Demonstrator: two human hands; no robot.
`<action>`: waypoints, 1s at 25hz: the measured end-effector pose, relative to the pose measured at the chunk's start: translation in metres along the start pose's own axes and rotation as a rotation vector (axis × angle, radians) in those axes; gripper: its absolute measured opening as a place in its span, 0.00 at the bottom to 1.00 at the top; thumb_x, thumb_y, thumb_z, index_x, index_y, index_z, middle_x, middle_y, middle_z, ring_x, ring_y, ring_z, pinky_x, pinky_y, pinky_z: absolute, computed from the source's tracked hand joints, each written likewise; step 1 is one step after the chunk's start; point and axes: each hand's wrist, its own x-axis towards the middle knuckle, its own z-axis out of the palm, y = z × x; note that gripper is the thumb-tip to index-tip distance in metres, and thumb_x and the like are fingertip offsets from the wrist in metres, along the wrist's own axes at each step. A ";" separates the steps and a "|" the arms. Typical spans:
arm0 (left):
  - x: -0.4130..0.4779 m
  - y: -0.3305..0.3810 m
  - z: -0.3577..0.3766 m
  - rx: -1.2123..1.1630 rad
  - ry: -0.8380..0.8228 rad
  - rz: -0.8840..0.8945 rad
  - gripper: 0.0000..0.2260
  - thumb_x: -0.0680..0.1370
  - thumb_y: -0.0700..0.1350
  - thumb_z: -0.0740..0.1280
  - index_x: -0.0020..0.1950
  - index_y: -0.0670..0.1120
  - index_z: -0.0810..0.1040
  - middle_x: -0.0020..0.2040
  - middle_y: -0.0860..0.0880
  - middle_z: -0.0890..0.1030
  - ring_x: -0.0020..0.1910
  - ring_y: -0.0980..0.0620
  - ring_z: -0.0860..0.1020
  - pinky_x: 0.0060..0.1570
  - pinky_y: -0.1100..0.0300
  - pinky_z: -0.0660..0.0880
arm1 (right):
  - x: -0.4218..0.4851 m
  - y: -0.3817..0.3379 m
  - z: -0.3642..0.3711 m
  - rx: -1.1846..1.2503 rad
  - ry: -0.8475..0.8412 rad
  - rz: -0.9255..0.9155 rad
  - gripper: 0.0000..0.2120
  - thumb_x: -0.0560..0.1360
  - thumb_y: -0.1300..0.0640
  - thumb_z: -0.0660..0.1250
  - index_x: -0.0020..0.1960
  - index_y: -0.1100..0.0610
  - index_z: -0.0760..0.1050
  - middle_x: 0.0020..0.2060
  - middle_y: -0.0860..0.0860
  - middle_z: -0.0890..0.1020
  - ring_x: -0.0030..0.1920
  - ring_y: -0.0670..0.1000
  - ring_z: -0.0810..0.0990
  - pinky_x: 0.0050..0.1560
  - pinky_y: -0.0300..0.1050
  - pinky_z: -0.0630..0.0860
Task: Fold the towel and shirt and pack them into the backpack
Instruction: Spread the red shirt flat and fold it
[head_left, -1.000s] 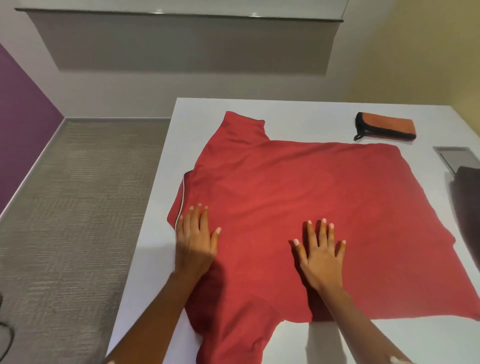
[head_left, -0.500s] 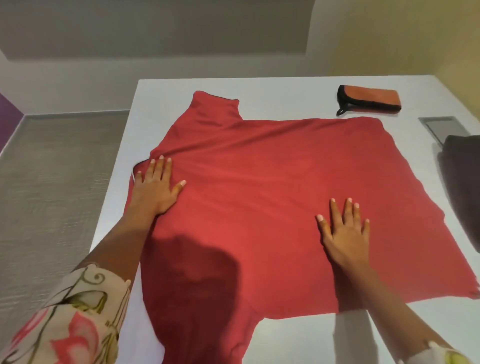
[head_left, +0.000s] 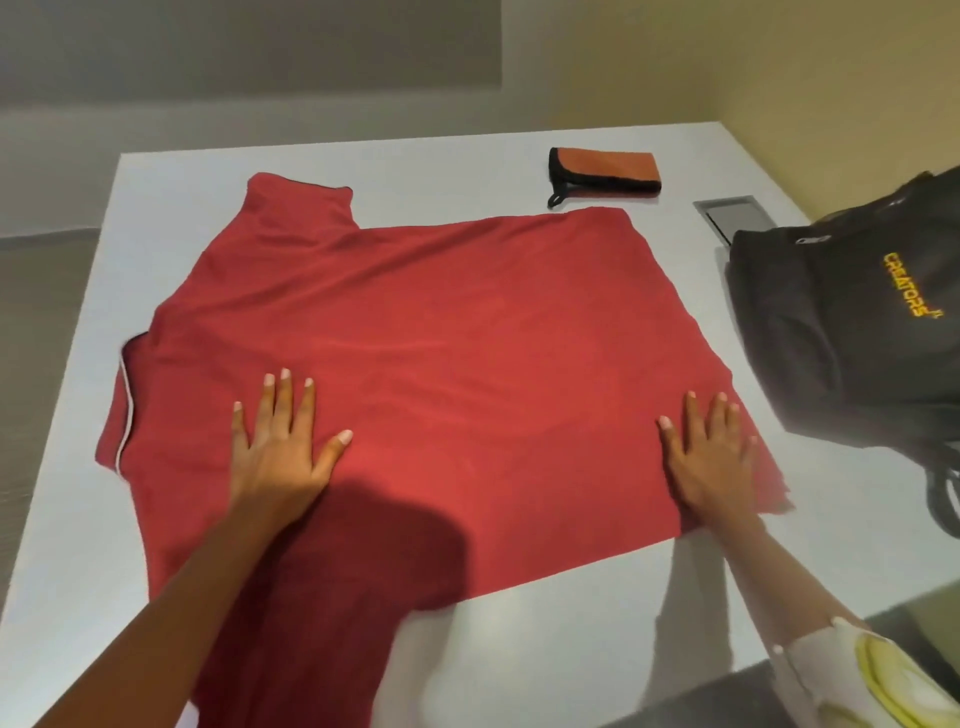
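A red shirt (head_left: 426, 332) lies spread flat across the white table (head_left: 545, 649), collar to the left and hem to the right. My left hand (head_left: 283, 447) presses flat on it near the collar end, fingers straight and spread. My right hand (head_left: 709, 457) lies flat on the hem end near the shirt's right edge. An orange towel with black trim (head_left: 605, 169) lies folded at the far side of the table. The black backpack (head_left: 852, 332) with yellow lettering sits at the table's right side, just beyond my right hand.
A grey metal plate (head_left: 730, 213) is set into the table behind the backpack. Backpack straps (head_left: 943, 493) hang near the right edge. The table's left edge drops to grey carpet (head_left: 36, 312). Bare tabletop shows in front of the shirt.
My right hand has slid right along the shirt to its hem end. My left hand has moved from the collar edge toward the middle. The view has shifted right, showing the backpack.
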 end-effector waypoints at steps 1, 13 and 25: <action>-0.001 0.000 0.002 0.007 0.014 0.008 0.38 0.76 0.67 0.46 0.79 0.45 0.55 0.80 0.44 0.53 0.79 0.47 0.48 0.74 0.42 0.45 | -0.001 0.016 0.002 -0.005 -0.008 0.024 0.33 0.77 0.32 0.41 0.79 0.44 0.48 0.79 0.55 0.49 0.79 0.54 0.45 0.76 0.61 0.46; -0.074 -0.048 -0.006 0.062 0.333 -0.188 0.25 0.83 0.53 0.52 0.77 0.40 0.62 0.77 0.39 0.60 0.77 0.42 0.59 0.71 0.40 0.56 | -0.060 -0.087 0.008 0.061 0.079 -0.154 0.33 0.79 0.38 0.43 0.78 0.55 0.55 0.78 0.59 0.52 0.79 0.57 0.47 0.74 0.66 0.47; -0.093 -0.085 0.010 0.065 0.276 -0.077 0.26 0.83 0.59 0.52 0.77 0.45 0.63 0.77 0.42 0.62 0.76 0.45 0.62 0.69 0.41 0.62 | -0.242 -0.274 0.055 0.064 -0.037 -0.958 0.27 0.80 0.43 0.55 0.76 0.52 0.62 0.78 0.56 0.57 0.78 0.55 0.52 0.74 0.64 0.53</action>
